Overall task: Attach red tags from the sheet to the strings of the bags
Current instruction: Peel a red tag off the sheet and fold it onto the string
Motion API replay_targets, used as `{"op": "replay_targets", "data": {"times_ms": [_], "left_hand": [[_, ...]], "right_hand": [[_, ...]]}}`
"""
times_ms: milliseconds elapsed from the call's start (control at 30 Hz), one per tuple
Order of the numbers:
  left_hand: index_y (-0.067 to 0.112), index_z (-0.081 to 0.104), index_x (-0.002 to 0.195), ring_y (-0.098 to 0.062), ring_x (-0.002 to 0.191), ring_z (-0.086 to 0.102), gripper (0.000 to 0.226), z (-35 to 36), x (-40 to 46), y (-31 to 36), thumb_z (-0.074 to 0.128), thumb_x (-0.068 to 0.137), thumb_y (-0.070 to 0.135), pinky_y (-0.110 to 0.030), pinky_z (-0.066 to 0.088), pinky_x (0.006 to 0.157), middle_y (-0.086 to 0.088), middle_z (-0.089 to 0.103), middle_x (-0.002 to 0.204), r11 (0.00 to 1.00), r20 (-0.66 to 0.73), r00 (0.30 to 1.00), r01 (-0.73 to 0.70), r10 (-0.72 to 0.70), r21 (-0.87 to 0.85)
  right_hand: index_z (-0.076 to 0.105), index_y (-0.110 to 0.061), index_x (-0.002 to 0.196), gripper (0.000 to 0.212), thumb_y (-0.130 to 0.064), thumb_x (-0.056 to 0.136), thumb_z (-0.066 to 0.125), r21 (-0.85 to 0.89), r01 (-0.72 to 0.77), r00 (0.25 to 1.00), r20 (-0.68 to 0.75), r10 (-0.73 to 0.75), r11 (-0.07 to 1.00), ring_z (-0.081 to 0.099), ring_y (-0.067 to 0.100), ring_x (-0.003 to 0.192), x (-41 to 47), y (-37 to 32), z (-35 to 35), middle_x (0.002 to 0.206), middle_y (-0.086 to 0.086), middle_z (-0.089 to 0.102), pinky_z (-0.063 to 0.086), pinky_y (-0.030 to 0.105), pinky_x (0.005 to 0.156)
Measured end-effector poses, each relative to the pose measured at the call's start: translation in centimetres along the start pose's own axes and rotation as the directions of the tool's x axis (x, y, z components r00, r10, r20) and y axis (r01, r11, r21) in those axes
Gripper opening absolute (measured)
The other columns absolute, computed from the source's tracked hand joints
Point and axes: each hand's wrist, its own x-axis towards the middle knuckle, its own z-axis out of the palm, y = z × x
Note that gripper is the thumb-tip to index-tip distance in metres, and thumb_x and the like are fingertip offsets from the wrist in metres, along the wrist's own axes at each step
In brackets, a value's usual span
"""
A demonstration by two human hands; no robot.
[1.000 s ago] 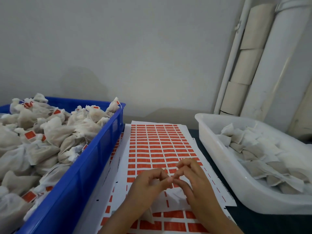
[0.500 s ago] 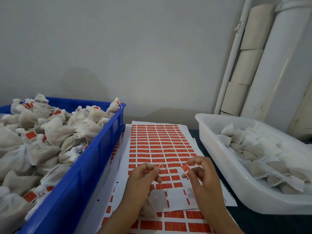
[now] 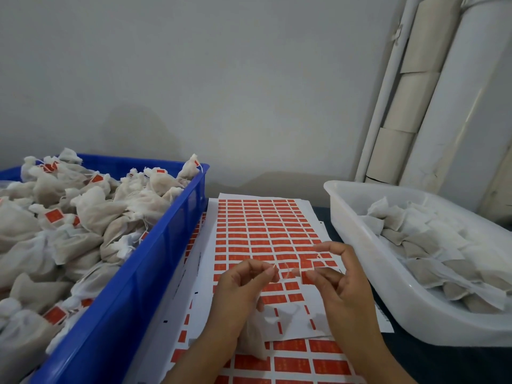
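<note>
Both hands are raised over the tag sheet (image 3: 266, 234) at frame centre. Left hand (image 3: 243, 286) pinches the thin string (image 3: 285, 274) between thumb and forefinger; the bag (image 3: 253, 339) hangs below it, toward 6 o'clock. Right hand (image 3: 340, 284) pinches a red tag (image 3: 306, 264) on the string's other end. Blue crate (image 3: 133, 286) of tagged bags at 9 o'clock; white tub (image 3: 368, 245) of untagged bags at 3 o'clock.
</note>
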Motion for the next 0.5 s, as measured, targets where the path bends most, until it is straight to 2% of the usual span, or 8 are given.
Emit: {"op": "replay_targets", "data": {"times_ms": [100,200,267,367,433,500], "left_hand": [[0.022,0.068,0.084,-0.008,0.06,0.062,0.007,0.1,-0.1,0.0,0.065,0.082,0.029,-0.014,0.044,0.05,0.011,0.073,0.082,0.999,0.039,0.999,-0.027,0.026,0.025],[0.021,0.068,0.082,-0.005,0.049,0.061,0.005,0.1,-0.2,0.1,0.066,0.081,0.026,-0.012,0.044,0.047,0.007,0.073,0.079,0.998,0.054,0.997,-0.051,0.05,0.026],[0.021,0.069,0.081,-0.005,0.049,0.06,0.004,0.1,-0.1,-0.1,0.068,0.08,0.025,-0.012,0.045,0.047,0.007,0.072,0.08,0.995,0.058,0.995,-0.084,0.081,0.056],[0.022,0.071,0.076,-0.005,0.05,0.058,0.004,0.2,-0.1,-0.4,0.07,0.078,0.025,-0.012,0.046,0.05,0.01,0.07,0.075,0.984,0.058,0.988,-0.147,0.141,0.102],[0.023,0.071,0.073,-0.005,0.05,0.057,0.005,0.2,-0.1,-0.6,0.07,0.078,0.024,-0.01,0.045,0.048,0.011,0.069,0.071,0.98,0.032,0.985,-0.171,0.168,0.105],[0.023,0.07,0.073,-0.004,0.05,0.057,0.005,0.2,0.0,-0.8,0.07,0.078,0.024,-0.01,0.044,0.047,0.012,0.069,0.07,0.98,0.005,0.985,-0.173,0.174,0.102]], "right_hand": [[0.039,-0.037,0.114,0.034,-0.034,0.082,0.051,0.041,0.037,0.99,0.136,-0.042,0.998,0.064,0.005,0.096,-0.4,-0.7,0.3,0.122,-0.016,0.052,0.05,0.018,0.086],[0.035,-0.039,0.118,0.037,-0.04,0.082,0.046,0.0,0.067,0.972,0.226,-0.065,0.998,0.059,-0.001,0.099,-0.8,-0.8,1.0,0.127,-0.027,0.04,0.048,0.016,0.09],[0.035,-0.039,0.117,0.037,-0.043,0.082,0.044,-0.019,0.073,0.967,0.248,-0.066,0.997,0.055,-0.005,0.102,-0.8,-0.7,1.2,0.125,-0.034,0.035,0.045,0.009,0.088],[0.035,-0.041,0.116,0.036,-0.044,0.082,0.045,-0.033,0.049,0.967,0.25,-0.039,0.998,0.058,-0.002,0.099,-0.9,-0.4,1.3,0.123,-0.033,0.038,0.044,0.005,0.084],[0.034,-0.041,0.115,0.034,-0.043,0.084,0.049,-0.044,0.011,0.969,0.247,0.0,0.999,0.061,-0.001,0.095,-0.9,-0.3,1.4,0.12,-0.03,0.043,0.046,0.006,0.082],[0.038,-0.039,0.11,0.033,-0.044,0.082,0.053,-0.041,-0.043,0.968,0.247,0.052,0.998,0.064,0.004,0.089,-0.8,-0.3,1.6,0.114,-0.025,0.049,0.05,0.013,0.082]]}}
